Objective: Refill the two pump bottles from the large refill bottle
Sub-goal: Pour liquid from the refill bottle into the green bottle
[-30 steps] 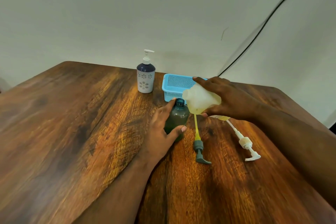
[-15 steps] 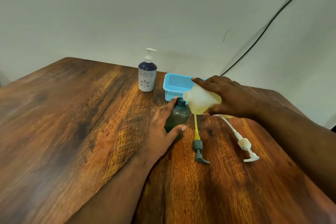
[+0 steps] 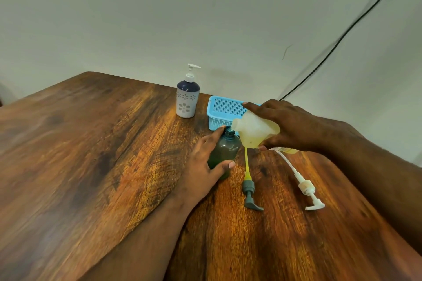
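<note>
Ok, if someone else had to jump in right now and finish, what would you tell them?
Left hand grips the dark green bottle, upright on the table, cap off.
Right hand holds the large refill bottle tipped over, spout at the green bottle's open neck.
Grey pump and white pump lie on the table to the right.
The blue-and-white pump bottle stands at the back beside the blue basket, pump on.
Done: green bottle opened, pouring set up.
Left: finish filling, screw its pump back, then do the other bottle if it needs filling.

A blue basket (image 3: 222, 107) sits on the wooden table (image 3: 91, 155), black cable (image 3: 342, 36) behind.
</note>
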{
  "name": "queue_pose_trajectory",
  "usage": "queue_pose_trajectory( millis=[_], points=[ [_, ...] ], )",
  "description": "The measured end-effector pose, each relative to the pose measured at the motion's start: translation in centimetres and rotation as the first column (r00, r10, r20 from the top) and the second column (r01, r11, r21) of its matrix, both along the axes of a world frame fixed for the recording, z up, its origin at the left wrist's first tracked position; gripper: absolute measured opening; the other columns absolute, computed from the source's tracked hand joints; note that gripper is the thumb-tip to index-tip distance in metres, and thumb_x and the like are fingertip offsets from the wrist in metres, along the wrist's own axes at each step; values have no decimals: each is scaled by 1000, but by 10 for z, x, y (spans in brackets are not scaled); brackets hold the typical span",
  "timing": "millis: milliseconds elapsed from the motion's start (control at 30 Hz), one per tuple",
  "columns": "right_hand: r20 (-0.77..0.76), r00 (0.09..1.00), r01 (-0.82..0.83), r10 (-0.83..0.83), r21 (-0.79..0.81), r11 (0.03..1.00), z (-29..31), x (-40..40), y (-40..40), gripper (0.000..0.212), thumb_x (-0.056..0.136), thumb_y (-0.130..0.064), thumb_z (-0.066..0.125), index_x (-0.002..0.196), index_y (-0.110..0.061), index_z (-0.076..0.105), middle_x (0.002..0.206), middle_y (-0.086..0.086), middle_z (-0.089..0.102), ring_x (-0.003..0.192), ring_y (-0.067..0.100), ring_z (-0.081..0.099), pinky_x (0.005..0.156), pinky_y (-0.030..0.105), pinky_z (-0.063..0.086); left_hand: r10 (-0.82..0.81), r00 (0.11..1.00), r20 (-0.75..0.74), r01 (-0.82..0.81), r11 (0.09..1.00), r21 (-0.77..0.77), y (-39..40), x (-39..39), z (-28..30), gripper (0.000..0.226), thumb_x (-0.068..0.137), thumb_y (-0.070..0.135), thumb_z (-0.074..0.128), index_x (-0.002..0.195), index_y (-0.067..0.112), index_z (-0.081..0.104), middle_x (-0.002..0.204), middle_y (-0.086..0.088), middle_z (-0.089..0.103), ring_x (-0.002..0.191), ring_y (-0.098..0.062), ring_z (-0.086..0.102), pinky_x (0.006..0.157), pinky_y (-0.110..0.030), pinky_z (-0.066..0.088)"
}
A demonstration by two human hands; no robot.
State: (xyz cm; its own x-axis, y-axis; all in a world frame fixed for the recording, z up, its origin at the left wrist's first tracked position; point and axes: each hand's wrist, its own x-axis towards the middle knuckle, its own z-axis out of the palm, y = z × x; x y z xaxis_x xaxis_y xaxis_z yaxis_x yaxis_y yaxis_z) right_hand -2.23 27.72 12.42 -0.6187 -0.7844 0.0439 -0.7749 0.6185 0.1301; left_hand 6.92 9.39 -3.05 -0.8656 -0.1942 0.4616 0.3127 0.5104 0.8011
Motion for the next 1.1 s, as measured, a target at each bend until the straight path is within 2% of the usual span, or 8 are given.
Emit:
queue_pose_trajectory(
  millis=[100, 267, 467, 667, 933, 1100],
  points=[
    [13, 1000, 1, -1, -5, 1000, 0, 0, -1, 95, 82, -44, 69, 150, -38, 3, 144, 1, 36, 124, 21, 35, 105, 39, 38, -2, 1000, -2, 2, 1000, 6, 0, 0, 0, 80, 87, 39, 70, 134, 71, 14, 148, 6, 35, 130, -8, 37, 104, -42, 48],
    [10, 1000, -4, 4, 1, 1000, 1, 0, -1, 95, 82, -44, 70, 150, -38, 4, 143, 2, 37, 123, 21, 36, 105, 39, 40, 5, 1000, -3, -5, 1000, 0, 1, -1, 1, 78, 86, 36, 71, 142, 55, 19, 148, 3, 37, 127, -6, 38, 103, -29, 43],
    [-11, 1000, -5, 5, 25, 1000, 3, 0, -3, 96, 81, -45, 70, 150, -38, 3, 143, 2, 37, 123, 20, 36, 105, 38, 40, -3, 1000, 9, 3, 1000, 17, 1, 1, 2, 79, 86, 35, 71, 140, 59, 18, 149, 4, 35, 132, -10, 37, 106, -41, 46],
    [-13, 1000, 3, -2, 36, 999, 4, 2, -3, 97, 81, -45, 70, 150, -38, 2, 142, 2, 37, 123, 21, 36, 104, 38, 40, -5, 1000, 20, 5, 1000, 30, 1, 1, 3, 80, 86, 35, 72, 140, 60, 19, 149, 5, 35, 133, -11, 36, 107, -43, 47],
    [-23, 1000, 12, -10, 53, 999, 6, 4, -4, 96, 81, -45, 70, 150, -38, 2, 143, 2, 37, 124, 21, 36, 104, 37, 40, 7, 1000, 8, -7, 1000, 16, 1, 1, 1, 79, 86, 34, 73, 141, 56, 20, 149, 4, 36, 133, -11, 37, 105, -34, 45],
    [-21, 1000, 5, -4, 58, 998, 6, 4, -6, 96, 82, -45, 69, 150, -38, 2, 143, 2, 37, 123, 21, 37, 102, 35, 40, -1, 1000, 31, 0, 999, 48, -1, 1, 1, 80, 83, 36, 75, 142, 55, 25, 147, 8, 36, 131, -8, 36, 108, -43, 44]
  ],
)
